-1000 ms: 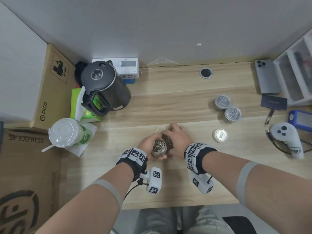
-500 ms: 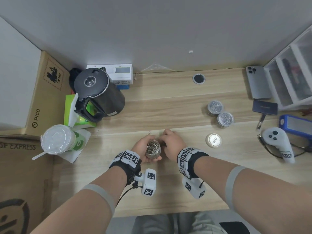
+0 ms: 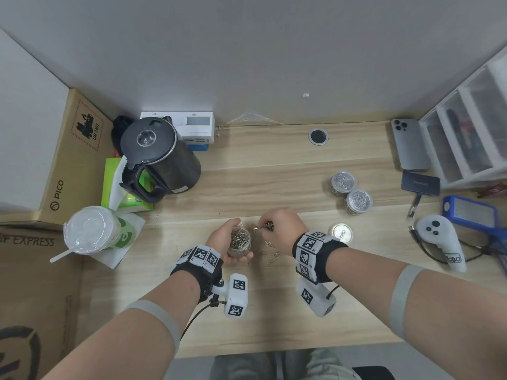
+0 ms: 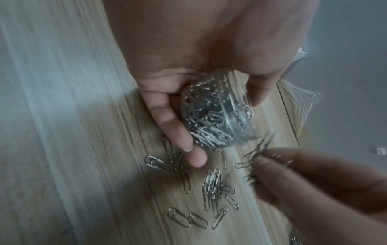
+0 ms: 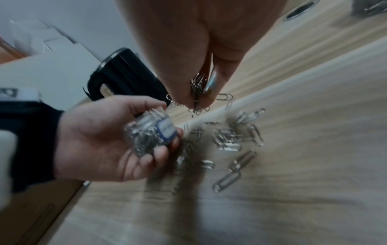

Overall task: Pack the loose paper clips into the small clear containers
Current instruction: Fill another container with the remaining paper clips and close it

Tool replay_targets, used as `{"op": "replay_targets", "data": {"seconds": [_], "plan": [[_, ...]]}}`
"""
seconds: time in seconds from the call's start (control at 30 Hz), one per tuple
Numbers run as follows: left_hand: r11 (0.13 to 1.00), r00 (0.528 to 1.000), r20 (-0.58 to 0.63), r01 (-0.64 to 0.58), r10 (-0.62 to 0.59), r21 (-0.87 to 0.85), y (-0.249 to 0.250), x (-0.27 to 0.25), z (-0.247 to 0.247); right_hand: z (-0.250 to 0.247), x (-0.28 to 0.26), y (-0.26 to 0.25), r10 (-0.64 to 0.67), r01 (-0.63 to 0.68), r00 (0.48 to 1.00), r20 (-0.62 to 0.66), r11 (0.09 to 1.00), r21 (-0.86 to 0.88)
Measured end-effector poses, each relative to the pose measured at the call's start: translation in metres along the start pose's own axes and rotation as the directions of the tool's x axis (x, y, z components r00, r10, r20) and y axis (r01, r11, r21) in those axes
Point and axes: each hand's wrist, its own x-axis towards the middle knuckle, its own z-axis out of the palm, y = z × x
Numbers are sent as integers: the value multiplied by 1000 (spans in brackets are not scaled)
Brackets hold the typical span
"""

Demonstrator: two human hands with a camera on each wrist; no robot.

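Note:
My left hand (image 3: 229, 242) grips a small clear round container (image 3: 240, 240) (image 4: 217, 114) (image 5: 151, 135), nearly full of silver paper clips, just above the wooden desk (image 3: 274, 171). My right hand (image 3: 279, 229) pinches a bunch of paper clips (image 3: 260, 227) (image 5: 198, 92) right beside the container's far side. Several loose paper clips (image 3: 271, 255) (image 4: 211, 190) (image 5: 236, 139) lie on the desk below both hands. Two closed filled containers (image 3: 343, 182) (image 3: 358, 201) stand to the right, with a loose round lid (image 3: 341, 233) nearer me.
A black kettle (image 3: 156, 157) stands at the back left, a lidded cup (image 3: 92, 230) on a napkin in front of it. Right of the containers lie a phone (image 3: 408, 145), a white controller (image 3: 441, 241), a blue device (image 3: 472, 212) and a drawer unit (image 3: 472, 127). Cardboard boxes (image 3: 74, 160) border the left.
My right hand has lifted from beside the container with a pinch of clips, baring the loose clips on the desk. The left hand still holds the container.

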Motion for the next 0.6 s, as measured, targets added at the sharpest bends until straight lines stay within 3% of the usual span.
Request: {"op": "replay_targets", "data": {"seconds": [0.13,0.27,0.43,0.6], "plan": [[999,999,-27,-33,34,3,1,-2,5,-11,-4,-22,-58,60,998,-31,996,69],[993,999,-10,-34,33,-110,7,-9,13,-1,-5,-38,-105,104,993,55,994,19],[997,995,-73,-65,62,-45,6,-12,14,7,-4,-44,-134,136,989,63,990,-32],[994,994,-36,-105,103,-39,2,-8,7,5,-4,-42,-122,112,989,87,987,114]]}}
